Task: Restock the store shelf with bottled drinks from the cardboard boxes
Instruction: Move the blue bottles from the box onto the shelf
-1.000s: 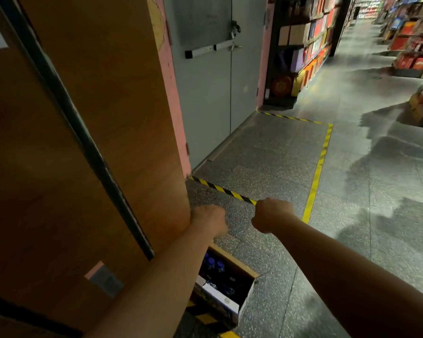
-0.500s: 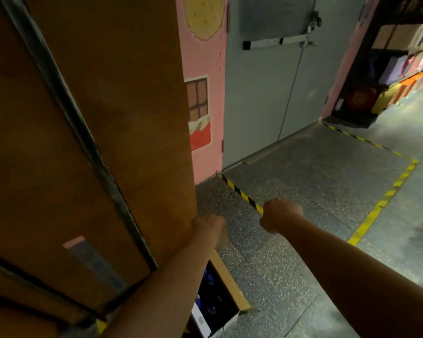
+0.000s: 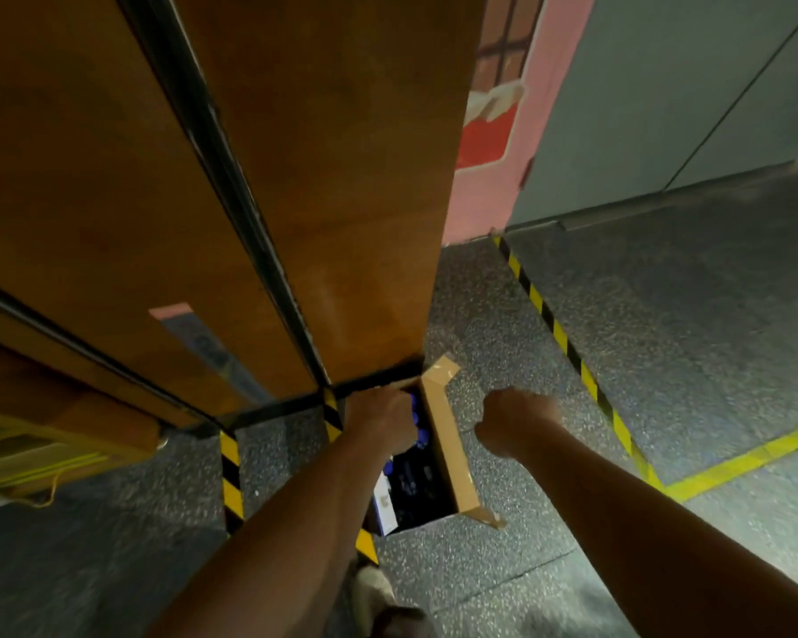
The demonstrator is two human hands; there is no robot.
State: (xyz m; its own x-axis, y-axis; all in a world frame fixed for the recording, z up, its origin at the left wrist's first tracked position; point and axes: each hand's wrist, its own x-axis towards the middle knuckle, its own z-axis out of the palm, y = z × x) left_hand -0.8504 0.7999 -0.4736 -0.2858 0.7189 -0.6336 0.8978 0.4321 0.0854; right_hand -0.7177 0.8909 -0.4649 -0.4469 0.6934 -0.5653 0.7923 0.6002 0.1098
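Note:
An open cardboard box (image 3: 448,453) stands on the speckled floor against the foot of a brown wooden shelf unit (image 3: 296,177). Dark bottles with blue caps (image 3: 418,458) fill it, and a white label shows at its near end. My left hand (image 3: 381,423) reaches down over the box's far left part, touching the blue caps; its fingers are hidden below the back of the hand. My right hand (image 3: 514,423) hangs just right of the box's right flap, with its fingers curled under and nothing visible in them.
Black-and-yellow hazard tape (image 3: 558,333) and a yellow line (image 3: 733,462) mark the floor to the right. A pink wall (image 3: 494,177) and a grey door (image 3: 664,108) stand behind. My shoe (image 3: 374,587) is close below the box.
The view has tilted down and moved closer to the box. Both hands have dropped toward it, and the left hand is now over the bottles.

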